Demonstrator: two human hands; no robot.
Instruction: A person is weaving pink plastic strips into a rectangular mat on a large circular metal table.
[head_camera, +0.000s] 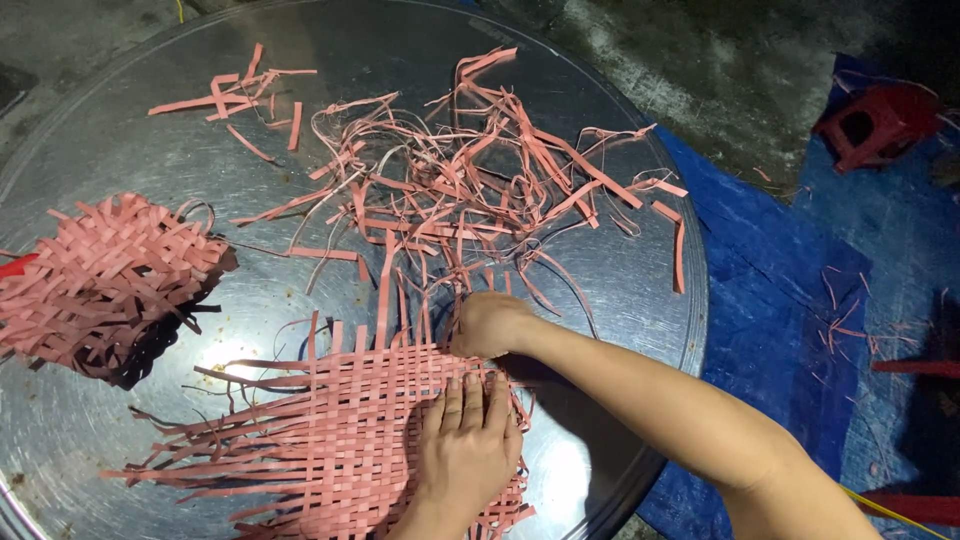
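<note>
A half-woven mat of pink strips (330, 430) lies on a round shiny metal tray (100, 150), loose strip ends sticking out on its left and top sides. My left hand (465, 445) rests flat on the mat's right part, fingers pointing up and holding nothing. My right hand (490, 325) is curled into a fist at the mat's upper right edge, where upright strips rise; it seems closed on a pink strip there, though its fingers hide the grip.
A tangled pile of loose pink strips (470, 180) covers the tray's far half, with short scraps (240, 95) at the upper left. Another woven pink piece (100, 280) sits at the left. A blue tarp (780, 300) and a red stool (875, 120) lie to the right.
</note>
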